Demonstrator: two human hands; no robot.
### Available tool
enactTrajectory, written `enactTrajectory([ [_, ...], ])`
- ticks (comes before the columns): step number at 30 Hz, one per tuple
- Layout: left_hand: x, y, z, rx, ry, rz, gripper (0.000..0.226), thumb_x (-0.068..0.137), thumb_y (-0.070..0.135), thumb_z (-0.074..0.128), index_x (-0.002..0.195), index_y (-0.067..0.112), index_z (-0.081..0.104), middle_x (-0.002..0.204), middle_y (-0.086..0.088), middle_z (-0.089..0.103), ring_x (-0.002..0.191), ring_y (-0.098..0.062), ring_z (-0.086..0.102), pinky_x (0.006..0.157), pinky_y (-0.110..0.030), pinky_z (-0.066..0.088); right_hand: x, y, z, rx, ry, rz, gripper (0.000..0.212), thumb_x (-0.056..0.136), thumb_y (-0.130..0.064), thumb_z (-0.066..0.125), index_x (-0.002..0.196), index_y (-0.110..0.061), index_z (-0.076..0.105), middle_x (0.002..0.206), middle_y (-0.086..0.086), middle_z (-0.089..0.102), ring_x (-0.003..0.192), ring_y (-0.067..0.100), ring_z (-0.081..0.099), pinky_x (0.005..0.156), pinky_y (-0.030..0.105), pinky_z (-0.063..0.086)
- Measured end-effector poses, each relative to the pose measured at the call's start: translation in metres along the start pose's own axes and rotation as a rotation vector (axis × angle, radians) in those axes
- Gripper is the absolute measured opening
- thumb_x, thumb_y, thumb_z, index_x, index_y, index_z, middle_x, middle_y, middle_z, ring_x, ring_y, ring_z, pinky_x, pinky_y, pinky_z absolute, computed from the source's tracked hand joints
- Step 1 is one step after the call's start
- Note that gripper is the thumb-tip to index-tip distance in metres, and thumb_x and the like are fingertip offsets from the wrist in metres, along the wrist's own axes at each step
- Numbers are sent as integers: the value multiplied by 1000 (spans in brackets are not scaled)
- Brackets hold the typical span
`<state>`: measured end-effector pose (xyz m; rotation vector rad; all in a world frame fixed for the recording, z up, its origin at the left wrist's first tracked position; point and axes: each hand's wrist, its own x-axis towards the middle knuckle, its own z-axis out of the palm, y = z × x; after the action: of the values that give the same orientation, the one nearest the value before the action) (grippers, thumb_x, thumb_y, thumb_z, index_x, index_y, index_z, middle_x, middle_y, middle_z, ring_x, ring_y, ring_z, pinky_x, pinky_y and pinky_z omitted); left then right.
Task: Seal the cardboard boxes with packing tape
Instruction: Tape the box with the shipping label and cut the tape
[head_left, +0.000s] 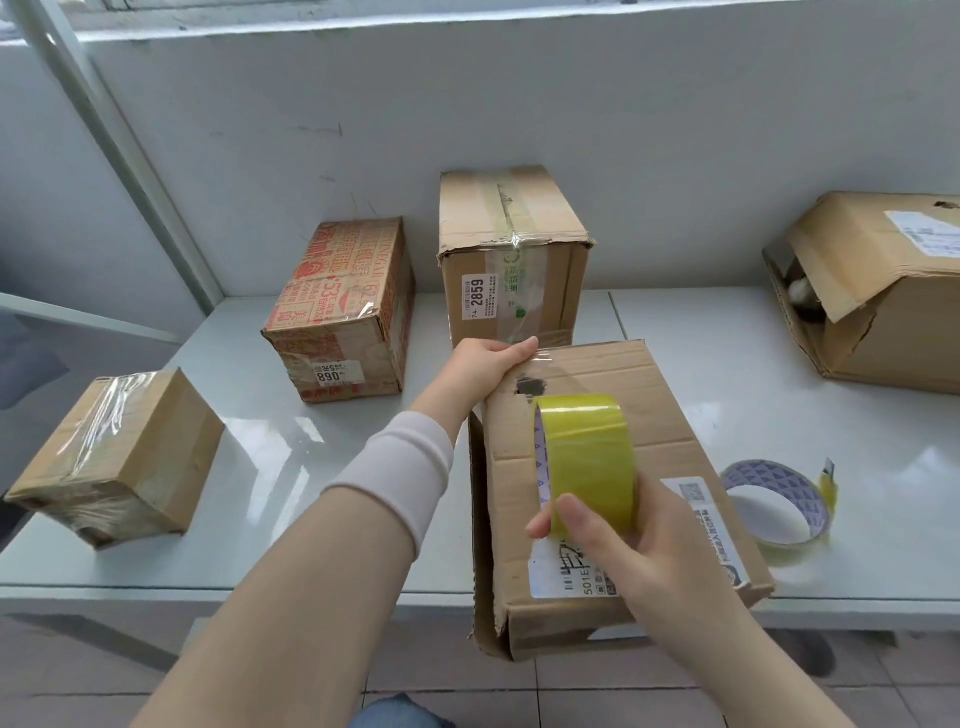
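- Near box: the landmark. It sits at the front edge of the table and overhangs it, and the flap on its left side stands loose.
- Left hand: its fingers curl over the far left corner of the near box and grip it, just beside a glossy tape end.
- Right hand: closed round the yellow tape roll, with the thumb on the roll's face, held above the middle of the near box's top.
- Risks:
  - The tape between the roll and the far corner is too clear to trace. Pulled off-line, it would probably wrinkle or miss the flap joint.
  - If the left hand eases off, the tape end could peel away.
  - A hard downward press might tip the overhanging box off the table.
- Containers:
  - The near box's contents are hidden.
  - The open box, well to the right of the near box, shows something pale inside that cannot be identified.
  - The printed box and the tall box, behind the near box, are closed and taped. So is the small box to its left.
- Spent roll: lies on the table just right of the near box.
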<state>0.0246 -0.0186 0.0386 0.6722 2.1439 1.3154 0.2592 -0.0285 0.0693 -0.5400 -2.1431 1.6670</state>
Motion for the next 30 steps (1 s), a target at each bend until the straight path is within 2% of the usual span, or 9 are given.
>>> enactTrajectory([
  [2,-3,2,1,-10,17,-7,36,88,43,63,105,12,69,82,4,64,72,-7,58,68,-21,46,2,-8,3,104,36,24,34,76,-52,65,90,-20,63,71,-14,72,67,-2,66,58,7,45],
  [5,-6,5,2,0,42,-21,41,87,44,63,109,10,69,92,-3,67,77,-13,60,67,-23,45,-8,-15,1,172,119,26,36,64,-46,57,90,-21,60,61,-9,71,56,0,65,50,10,47],
  [9,-8,4,4,2,70,-26,45,86,47,63,112,11,70,104,-7,69,92,-21,62,74,-25,44,-43,-13,1,301,64,-2,58,69,-67,59,99,-18,63,82,-1,75,77,11,70,65,19,53],
  [11,-9,4,4,-13,77,-26,44,86,45,64,112,10,69,100,-6,68,88,-19,60,75,-25,44,-51,-7,5,228,56,-17,59,67,-65,61,105,-20,61,91,-4,74,88,10,68,75,17,51],
  [15,-9,4,5,-20,82,-29,44,85,45,65,113,10,69,97,-4,66,90,-19,60,78,-27,45,-55,-4,12,134,124,5,65,60,-78,59,97,-24,64,86,-6,74,88,6,67,77,17,50],
  [18,-9,5,5,-32,95,-25,43,84,44,66,111,10,69,99,-4,67,88,-18,60,78,-26,45,-65,-16,9,217,184,102,52,65,-62,59,96,-20,61,71,-4,73,67,5,69,59,13,51],
  [20,-10,5,5,-37,95,-31,43,84,45,67,109,10,70,99,-5,68,86,-17,60,77,-26,45,-78,-22,7,219,187,189,45,58,-52,55,90,-20,61,62,-2,71,56,4,67,50,14,50],
  [26,-9,3,6,-51,99,-43,45,83,45,68,111,10,69,102,-5,69,90,-19,63,82,-28,49,-100,-8,10,98,175,388,43,59,-57,43,84,-26,58,53,-8,68,52,0,63,55,14,51],
  [30,-6,2,6,-11,111,-35,46,84,46,66,113,10,68,101,-3,67,86,-18,59,77,-26,45,-100,18,18,50,195,439,18,84,-41,55,83,-23,58,54,-6,68,54,1,64,57,12,49],
])
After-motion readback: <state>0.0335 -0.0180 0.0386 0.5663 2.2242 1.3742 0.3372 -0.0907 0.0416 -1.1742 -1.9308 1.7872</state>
